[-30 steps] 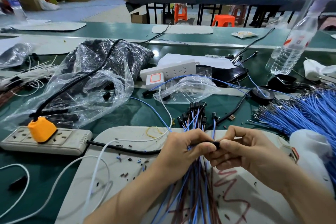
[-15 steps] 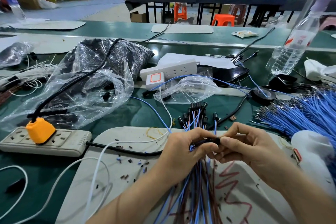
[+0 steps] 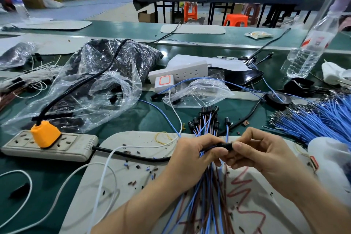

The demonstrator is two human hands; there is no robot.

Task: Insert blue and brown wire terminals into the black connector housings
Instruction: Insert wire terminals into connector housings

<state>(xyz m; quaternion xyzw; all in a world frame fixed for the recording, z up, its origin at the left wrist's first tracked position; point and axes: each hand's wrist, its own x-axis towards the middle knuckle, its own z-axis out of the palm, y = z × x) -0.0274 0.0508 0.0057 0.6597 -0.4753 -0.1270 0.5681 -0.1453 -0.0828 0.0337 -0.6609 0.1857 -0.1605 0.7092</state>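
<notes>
My left hand (image 3: 196,155) grips a bundle of blue and brown wires (image 3: 207,201) that hangs down over the grey mat (image 3: 133,186). Above my fist the finished ends fan out, each capped with a small black connector housing (image 3: 209,109). Between both hands lies one black housing (image 3: 225,145), held level. My right hand (image 3: 260,155) pinches its right end with thumb and forefinger, while my left thumb and fingers pinch the wires entering its left end. The terminals inside are hidden.
Loose blue wires with terminals (image 3: 319,119) lie piled at the right. A clear bag of black housings (image 3: 98,81) sits at the left behind a power strip with an orange plug (image 3: 44,135). A water bottle (image 3: 311,49), tape roll (image 3: 278,99) and white power strip (image 3: 182,71) stand behind.
Both hands have stayed together on the housing and risen slightly. The housing shows more between the fingertips now; the bundle has barely shifted.
</notes>
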